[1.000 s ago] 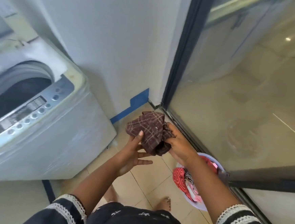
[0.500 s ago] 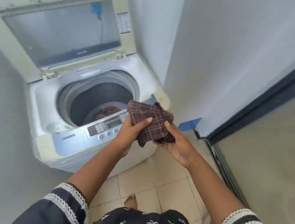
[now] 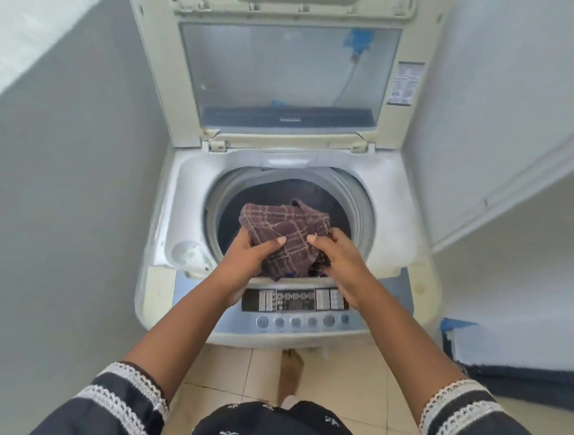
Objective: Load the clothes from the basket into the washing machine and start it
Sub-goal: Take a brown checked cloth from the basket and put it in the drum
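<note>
Both hands, left hand (image 3: 253,252) and right hand (image 3: 339,255), grip bunched brown checked cloth (image 3: 283,230) over white top-load washer's drum (image 3: 359,202); release centred, clear of rim.

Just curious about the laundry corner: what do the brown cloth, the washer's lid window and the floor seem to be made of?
Cloth: soft woven fabric, matte, bunching in folds. Lid window: see-through, likely plastic or glass, hazy. Floor: glossy beige tiles, with visible joint lines.

Setting: home laundry nook. I stand barefoot on a beige tiled floor (image 3: 351,387) before a top-loading washing machine (image 3: 395,225), lid (image 3: 283,73) raised, button panel (image 3: 294,302) facing me. Plain pale walls (image 3: 68,183) close in on both sides; blue tape (image 3: 455,324) marks the right one.
</note>
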`<state>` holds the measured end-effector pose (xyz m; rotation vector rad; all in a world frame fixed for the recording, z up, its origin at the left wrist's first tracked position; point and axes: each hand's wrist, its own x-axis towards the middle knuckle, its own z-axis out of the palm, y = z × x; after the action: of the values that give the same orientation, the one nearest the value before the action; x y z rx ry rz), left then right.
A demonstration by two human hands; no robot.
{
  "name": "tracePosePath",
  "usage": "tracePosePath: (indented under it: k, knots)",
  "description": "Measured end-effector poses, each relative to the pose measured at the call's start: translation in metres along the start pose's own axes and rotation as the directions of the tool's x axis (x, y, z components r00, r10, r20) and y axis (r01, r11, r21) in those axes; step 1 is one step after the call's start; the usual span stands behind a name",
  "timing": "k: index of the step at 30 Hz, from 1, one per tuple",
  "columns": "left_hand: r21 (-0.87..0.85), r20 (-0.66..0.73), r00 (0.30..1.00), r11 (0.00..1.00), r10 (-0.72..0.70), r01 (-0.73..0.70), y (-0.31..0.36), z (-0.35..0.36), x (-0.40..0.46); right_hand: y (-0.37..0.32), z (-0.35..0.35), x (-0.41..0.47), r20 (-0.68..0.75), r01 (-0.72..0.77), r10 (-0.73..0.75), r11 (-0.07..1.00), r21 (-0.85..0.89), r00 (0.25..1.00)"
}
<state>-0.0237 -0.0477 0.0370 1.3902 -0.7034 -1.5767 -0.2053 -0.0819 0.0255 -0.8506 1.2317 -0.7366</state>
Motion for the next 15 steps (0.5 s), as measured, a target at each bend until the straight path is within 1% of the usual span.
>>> tracePosePath:
  k: [4,7,9,12,14,15]
  knots:
    - [-0.057,-0.153,0.980,0.991,-0.130,0.122,-0.008,-0.009,0.053,0.005,-0.004,0.065,0.025,-0.169,0.173,0.976,-0.136,0.985]
    - [-0.029,-0.204,0.951,0.972,-0.234,0.233,-0.020,-0.007,0.082,0.014,-0.011,0.106,-0.008,-0.313,0.316,0.934,-0.171,0.949]
    - [0.000,-0.226,0.930,0.955,-0.290,0.297,-0.029,-0.006,0.097,0.021,-0.016,0.128,-0.019,-0.405,0.410,0.892,-0.200,0.912]
    - [0.021,-0.235,0.899,0.923,-0.369,0.384,-0.040,-0.004,0.111,0.034,-0.023,0.148,-0.044,-0.499,0.511,0.811,-0.306,0.858]
    - [0.020,-0.185,0.895,0.909,-0.405,0.416,-0.045,-0.001,0.117,0.039,-0.027,0.157,-0.073,-0.526,0.531,0.793,-0.309,0.844]
    - [0.010,-0.149,0.901,0.911,-0.407,0.413,-0.046,0.000,0.118,0.040,-0.027,0.159,-0.085,-0.537,0.534,0.803,-0.259,0.841]
